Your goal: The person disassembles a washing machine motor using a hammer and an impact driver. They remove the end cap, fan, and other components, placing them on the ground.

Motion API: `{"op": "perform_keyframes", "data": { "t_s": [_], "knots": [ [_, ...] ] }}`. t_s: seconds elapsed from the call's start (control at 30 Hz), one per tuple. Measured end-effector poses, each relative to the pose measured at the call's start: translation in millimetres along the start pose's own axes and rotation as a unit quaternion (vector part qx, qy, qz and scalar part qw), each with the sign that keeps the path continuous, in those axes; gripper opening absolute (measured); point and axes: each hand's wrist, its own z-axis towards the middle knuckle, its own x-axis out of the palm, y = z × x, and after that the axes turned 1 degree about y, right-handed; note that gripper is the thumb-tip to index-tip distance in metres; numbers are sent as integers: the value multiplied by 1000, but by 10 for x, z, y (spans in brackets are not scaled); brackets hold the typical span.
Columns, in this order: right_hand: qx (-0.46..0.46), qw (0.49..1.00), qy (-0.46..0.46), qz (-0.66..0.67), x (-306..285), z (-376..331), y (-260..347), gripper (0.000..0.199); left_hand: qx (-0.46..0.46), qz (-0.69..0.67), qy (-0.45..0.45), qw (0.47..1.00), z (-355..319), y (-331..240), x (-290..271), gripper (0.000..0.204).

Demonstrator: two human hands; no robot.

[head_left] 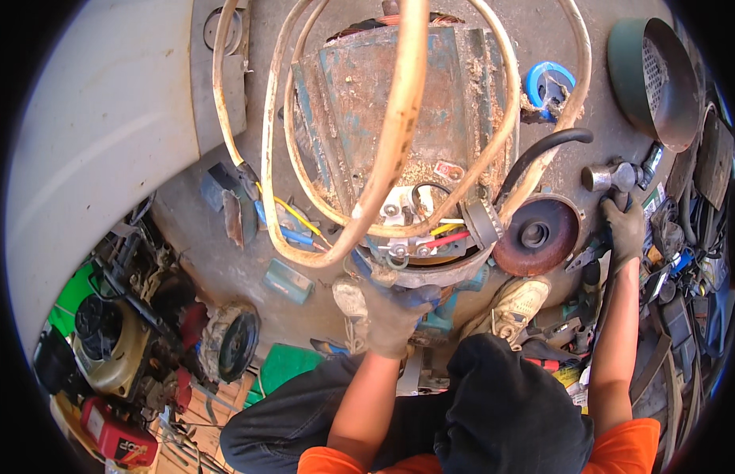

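A large, worn electric motor (391, 103) lies before me, its blue-grey paint rusted and strewn with debris. At its near end, a terminal block (397, 209) carries coloured wires above a curved metal rim (439, 274). My gloved left hand (393, 317) is at this rim, its fingers spread apart; their far side and any contact are partly hidden. Off to the right, my gloved right hand (625, 229) is closed around the handle of a hammer (612, 177), whose metal head points away from me. A thick, pale cable (399, 134) loops over the motor.
A rusty round cover (537, 235) lies right of the motor, near my shoe (519, 304). Beyond are a blue ring (549, 83) and a dark round pan (652, 83). Scrap crowds the right edge. A pale panel (107, 150) and a small engine (107, 344) stand left.
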Motion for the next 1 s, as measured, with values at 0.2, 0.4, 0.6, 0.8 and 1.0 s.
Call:
{"op": "perform_keyframes", "data": {
  "t_s": [0.2,0.4,0.6,0.8,1.0],
  "knots": [
    [-12,1000,-10,-2,5,10,-34,51,63,56,32,996,-40,238,-181,90],
    [-10,1000,-5,-28,-37,-33,79,51,5,29,-6,1000,5,667,-393,68],
    [-6,1000,5,-30,-64,-57,110,52,29,-169,48,984,272,583,-263,95],
    [1,999,-3,-33,-116,-257,130,67,38,-158,127,978,379,373,-133,100],
    [-193,965,-131,118,-160,-1057,280,53,61,-147,44,986,366,336,-14,84]
  ]
}}
